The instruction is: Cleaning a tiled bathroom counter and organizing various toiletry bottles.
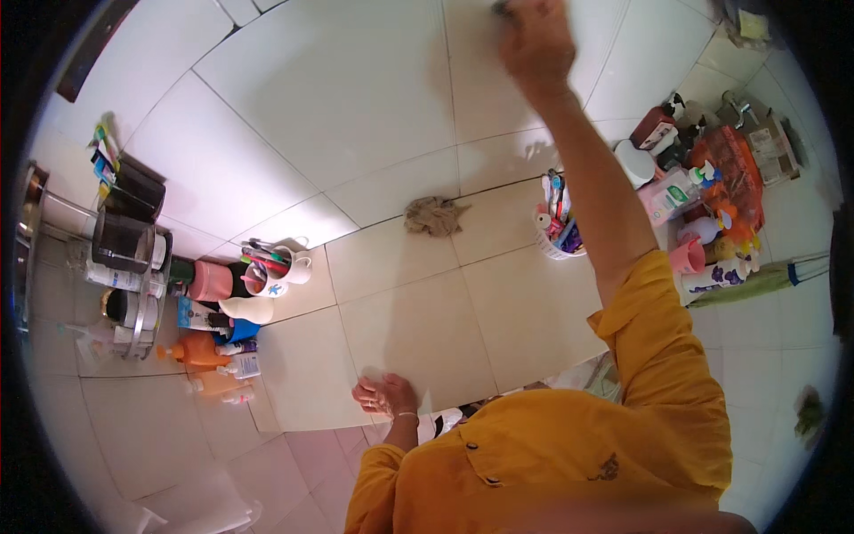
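Observation:
My right hand [540, 44] is stretched up to the white tiled wall [356, 62] at the top of the view. Its fingers are closed round something small and dark, cut by the upper edge and too unclear to name. Low in the middle, my left hand [384, 394] rests on the near edge of the beige tiled ledge [400, 311], fingers apart and slightly bent, with nothing in them. A crumpled brown cloth [434, 216] lies at the back of the ledge, against the wall and apart from both hands.
A white basket [560, 242] of tubes and brushes stands beneath my right forearm. Mugs [277, 270] and bottles [200, 349] crowd the left end, beside a wire rack [147, 311]. More bottles [672, 196] and a pink cup [687, 256] fill the right end.

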Tool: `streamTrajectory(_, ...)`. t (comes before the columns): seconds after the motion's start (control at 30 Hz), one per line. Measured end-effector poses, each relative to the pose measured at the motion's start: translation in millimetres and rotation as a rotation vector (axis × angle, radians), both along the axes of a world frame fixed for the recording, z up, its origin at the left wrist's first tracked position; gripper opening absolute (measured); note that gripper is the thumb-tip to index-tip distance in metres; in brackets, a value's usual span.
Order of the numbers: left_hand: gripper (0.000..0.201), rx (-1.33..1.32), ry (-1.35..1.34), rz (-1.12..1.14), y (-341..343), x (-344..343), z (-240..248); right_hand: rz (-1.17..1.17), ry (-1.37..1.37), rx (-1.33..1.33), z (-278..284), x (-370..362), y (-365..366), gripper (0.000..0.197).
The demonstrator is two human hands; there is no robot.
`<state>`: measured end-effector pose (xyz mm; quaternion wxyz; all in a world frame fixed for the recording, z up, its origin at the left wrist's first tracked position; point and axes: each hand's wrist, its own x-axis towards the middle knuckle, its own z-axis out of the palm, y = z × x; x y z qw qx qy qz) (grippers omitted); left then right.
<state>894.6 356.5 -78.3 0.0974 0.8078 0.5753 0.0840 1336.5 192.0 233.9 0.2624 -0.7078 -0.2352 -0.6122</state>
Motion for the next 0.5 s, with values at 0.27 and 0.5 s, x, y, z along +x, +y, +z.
streamTrajectory(0.27,0.047,0.057,-0.016,-0.032,2.3,-5.6,-1.1,0.057,0.394,-0.187,-106.4,-41.8,42.9,0.028)
streamTrajectory(0.5,0.050,0.054,0.038,-0.011,7.6,-5.5,-12.5,0.746,1.532,-0.378,-245.6,-158.9,59.5,0.034)
